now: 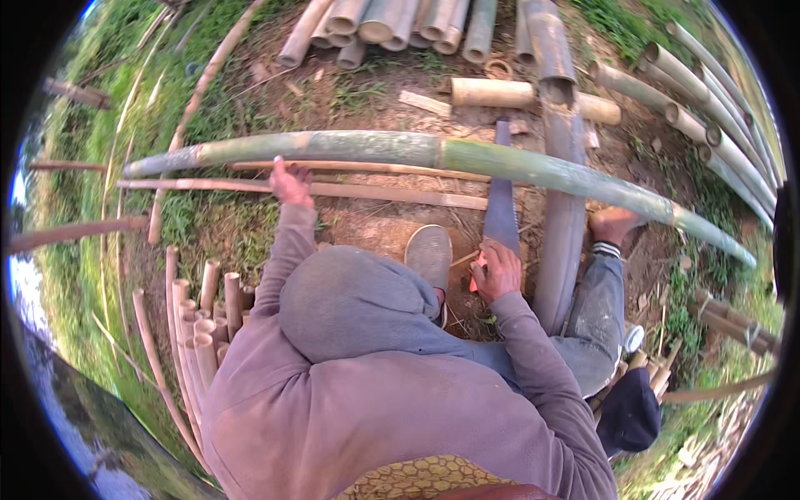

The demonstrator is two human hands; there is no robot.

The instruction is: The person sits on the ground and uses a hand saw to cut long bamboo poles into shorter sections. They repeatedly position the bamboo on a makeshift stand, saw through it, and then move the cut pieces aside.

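Note:
A long green bamboo pole (375, 144) lies crosswise in front of me, over a thick greyish bamboo length (560, 250). At its near edge, left of the middle, my left hand (292, 183) is raised with thumb and fingers apart; I cannot tell whether the fingertips touch the pole. The hand overlaps thin split bamboo strips (383, 195) lying behind it. My right hand (500, 271) is closed around the orange-red handle of a handsaw (501, 215). The saw's blade points away from me and passes beneath the pole, its tip showing beyond.
Cut bamboo tubes (392, 25) are piled at the far side, with more (717, 104) at the right. A short bamboo piece (493, 92) lies behind the pole. Upright bamboo pieces (202, 333) stand at the near left. A dark cloth (629, 412) hangs at the near right.

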